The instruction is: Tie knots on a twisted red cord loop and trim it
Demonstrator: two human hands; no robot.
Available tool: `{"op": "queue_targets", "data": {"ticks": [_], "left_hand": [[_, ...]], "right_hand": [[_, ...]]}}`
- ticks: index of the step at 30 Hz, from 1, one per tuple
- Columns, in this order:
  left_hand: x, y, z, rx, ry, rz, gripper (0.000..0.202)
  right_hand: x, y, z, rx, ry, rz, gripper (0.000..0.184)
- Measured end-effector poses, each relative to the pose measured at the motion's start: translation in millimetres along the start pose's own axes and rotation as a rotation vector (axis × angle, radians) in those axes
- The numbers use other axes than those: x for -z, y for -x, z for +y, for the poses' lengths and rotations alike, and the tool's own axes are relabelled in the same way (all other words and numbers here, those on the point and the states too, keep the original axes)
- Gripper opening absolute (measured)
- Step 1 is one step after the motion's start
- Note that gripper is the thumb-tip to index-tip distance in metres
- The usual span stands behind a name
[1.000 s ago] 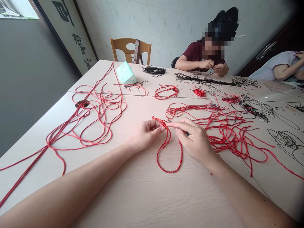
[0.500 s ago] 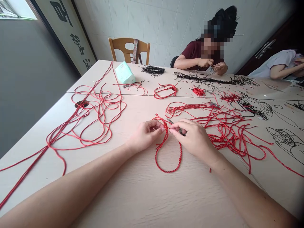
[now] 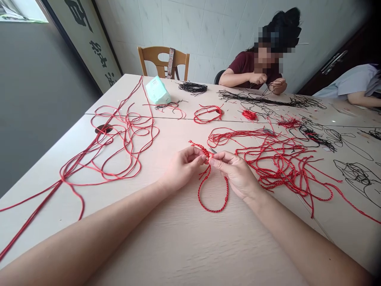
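Red cord [image 3: 213,211] lies at frame centre, its thick part pinched by the left hand [image 3: 189,163] and right hand [image 3: 233,171], equally near; from that shared grip its loop runs lengthwise toward lower frame.

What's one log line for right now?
left hand: pinching red cord | right hand: holding pointed tool at cord | red cord pile: right of hands

The near tabletop [image 3: 190,246] offers room, but red cords [image 3: 278,180] (tangled) flank the hands [image 3: 185,169].
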State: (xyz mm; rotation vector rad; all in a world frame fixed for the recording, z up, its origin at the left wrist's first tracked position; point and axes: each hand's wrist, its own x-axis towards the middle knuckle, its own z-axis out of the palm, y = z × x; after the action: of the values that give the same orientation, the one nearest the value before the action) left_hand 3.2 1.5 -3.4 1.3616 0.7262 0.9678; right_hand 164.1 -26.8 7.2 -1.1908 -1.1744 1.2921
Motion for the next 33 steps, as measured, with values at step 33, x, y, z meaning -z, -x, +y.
{"op": "queue_targets", "data": {"ticks": [33], "left_hand": [[13.5,-7.5,1.9,0.041,0.106,-0.156,0.022]], "right_hand": [[-0.7,4.2,-3.7,0.024,-0.009,-0.076,0.022]]}}
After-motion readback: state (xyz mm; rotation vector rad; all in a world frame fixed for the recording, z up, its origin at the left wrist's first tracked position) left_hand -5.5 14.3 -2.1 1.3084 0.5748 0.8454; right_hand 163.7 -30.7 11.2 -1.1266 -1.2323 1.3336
